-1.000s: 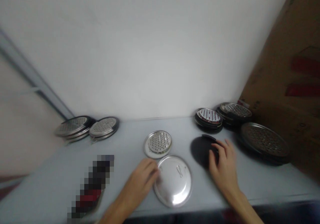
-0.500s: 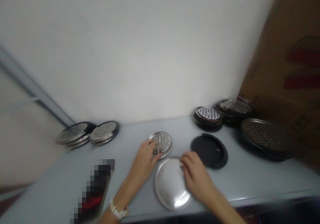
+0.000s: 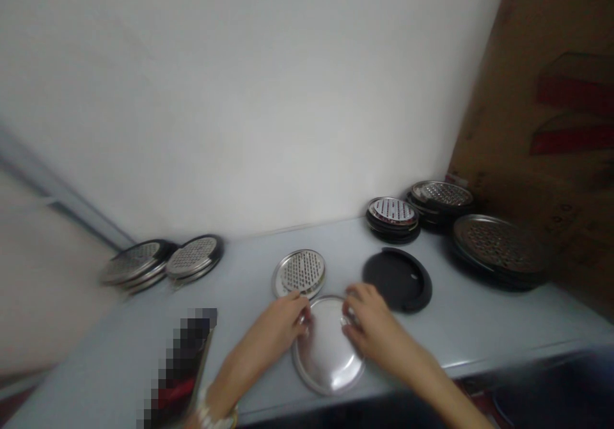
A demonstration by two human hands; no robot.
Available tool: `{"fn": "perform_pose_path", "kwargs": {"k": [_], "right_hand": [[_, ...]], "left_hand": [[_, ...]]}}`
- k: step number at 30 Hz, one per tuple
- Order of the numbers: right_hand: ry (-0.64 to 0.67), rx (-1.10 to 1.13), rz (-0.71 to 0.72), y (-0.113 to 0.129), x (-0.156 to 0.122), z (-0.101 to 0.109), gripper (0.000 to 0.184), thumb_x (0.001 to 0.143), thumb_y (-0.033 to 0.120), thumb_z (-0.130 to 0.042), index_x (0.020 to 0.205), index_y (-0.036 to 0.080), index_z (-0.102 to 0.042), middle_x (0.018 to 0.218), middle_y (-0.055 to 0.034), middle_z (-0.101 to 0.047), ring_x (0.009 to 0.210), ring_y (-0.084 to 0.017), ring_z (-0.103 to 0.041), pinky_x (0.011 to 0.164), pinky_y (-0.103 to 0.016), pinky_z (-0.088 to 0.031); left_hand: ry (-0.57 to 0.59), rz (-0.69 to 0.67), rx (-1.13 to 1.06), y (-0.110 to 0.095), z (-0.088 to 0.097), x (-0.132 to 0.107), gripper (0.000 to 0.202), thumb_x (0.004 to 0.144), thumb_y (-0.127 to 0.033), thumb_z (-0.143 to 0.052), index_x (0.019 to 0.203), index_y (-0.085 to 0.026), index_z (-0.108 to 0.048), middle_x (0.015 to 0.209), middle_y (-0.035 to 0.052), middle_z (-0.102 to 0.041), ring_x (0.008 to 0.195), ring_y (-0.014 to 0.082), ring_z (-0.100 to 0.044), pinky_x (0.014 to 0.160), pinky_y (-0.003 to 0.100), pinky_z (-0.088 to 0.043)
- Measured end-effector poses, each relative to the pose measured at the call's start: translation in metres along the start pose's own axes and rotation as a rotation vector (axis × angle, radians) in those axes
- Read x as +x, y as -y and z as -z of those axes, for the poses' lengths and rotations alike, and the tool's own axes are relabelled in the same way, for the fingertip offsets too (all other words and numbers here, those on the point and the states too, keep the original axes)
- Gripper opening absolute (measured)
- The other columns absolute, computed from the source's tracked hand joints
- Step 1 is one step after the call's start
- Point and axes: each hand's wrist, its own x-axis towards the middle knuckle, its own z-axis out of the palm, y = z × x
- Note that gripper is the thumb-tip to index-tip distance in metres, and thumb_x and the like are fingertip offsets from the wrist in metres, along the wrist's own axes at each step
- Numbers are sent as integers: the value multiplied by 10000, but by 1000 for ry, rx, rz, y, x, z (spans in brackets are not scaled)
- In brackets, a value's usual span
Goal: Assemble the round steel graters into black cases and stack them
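Note:
A shiny round metal lid [image 3: 327,355] lies near the front edge of the grey table [image 3: 480,327]. My left hand [image 3: 278,327] rests on the lid's left rim with fingers curled. My right hand [image 3: 371,320] is curled over the lid's upper right part, where its small handle was; what the fingers pinch is hidden. Just behind the lid lies a round perforated metal disc [image 3: 299,272]. A black round plastic lid [image 3: 397,279] lies to its right.
Stacks of perforated discs in black rims stand at the back right [image 3: 392,218] [image 3: 441,197] [image 3: 499,250] and at the back left [image 3: 194,257] [image 3: 132,264]. A brown cardboard box [image 3: 547,135] stands on the right. A pixelated dark object [image 3: 180,365] lies front left.
My right hand left the black lid and came over to the shiny lid. My left hand went to the perforated disc, then back to the shiny lid's left rim. The view shifted slightly.

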Motion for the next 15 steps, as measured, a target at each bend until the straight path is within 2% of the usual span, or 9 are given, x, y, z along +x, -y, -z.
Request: {"fn": "perform_pose_path", "kwargs": {"k": [4,7,11,15], "right_hand": [[-12,-26,-18,-1,-5,1,201,795,35,-672,913,196,-645,1255,-136,-607,1207,-336,-519,955,-484,-484],[36,-16,-16,0,-6,2,184,811,18,-626,884,185,-650,1219,-137,-622,1170,-317,-543,946,-474,-484],[75,-32,-3,3,-6,2,201,806,-5,-589,894,167,-645,1218,-154,-606,1187,-315,-525,954,-463,-478],[86,-81,2,5,-7,-3,233,803,-25,-567,947,138,-650,1258,-189,-579,1253,-344,-483,1010,-503,-453]], "left_hand": [[47,13,-8,9,4,7,132,756,-124,-638,855,-193,-692,899,33,-691,815,225,-642,729,292,-443],[77,-1,-35,11,6,10,55,746,-152,-663,785,-191,-664,790,4,-658,731,203,-605,656,274,-404],[38,-36,-117,-1,3,6,30,797,-168,-631,789,-193,-615,851,4,-655,787,186,-603,708,266,-424],[12,25,-407,-20,-15,1,68,838,-208,-610,904,-192,-616,744,-20,-641,705,178,-608,653,253,-436]]}}
